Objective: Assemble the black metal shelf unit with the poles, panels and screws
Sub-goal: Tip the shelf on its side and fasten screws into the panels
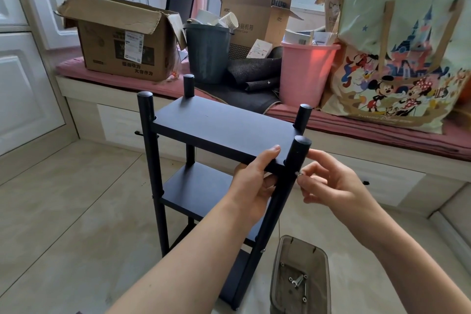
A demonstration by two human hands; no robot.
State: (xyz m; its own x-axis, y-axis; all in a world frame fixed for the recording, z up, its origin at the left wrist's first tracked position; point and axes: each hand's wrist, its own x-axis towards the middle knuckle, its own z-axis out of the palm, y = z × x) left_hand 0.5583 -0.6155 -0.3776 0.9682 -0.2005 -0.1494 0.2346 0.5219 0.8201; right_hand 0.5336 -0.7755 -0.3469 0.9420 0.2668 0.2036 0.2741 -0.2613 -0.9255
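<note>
Head view: my shelf unit [204, 160] stands upright on the floor;
Left hand [254, 178]: fingers grip top panel [224, 127];
Right hand [331, 181]: fingers pinch screw [298, 173] against near-right pole [293, 168]

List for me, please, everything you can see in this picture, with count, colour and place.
shelf unit: one, black, upright on the floor
screw: one, silver, at the near right pole
tray: one, clear, on the floor, holding spare screws
cardboard boxes: at least two, brown, on the window bench
buckets: two, grey and pink, on the bench
tote bag: one, cartoon print, right of the bench
left hand: grips the top panel's front edge
right hand: fingers pinch the screw
</note>
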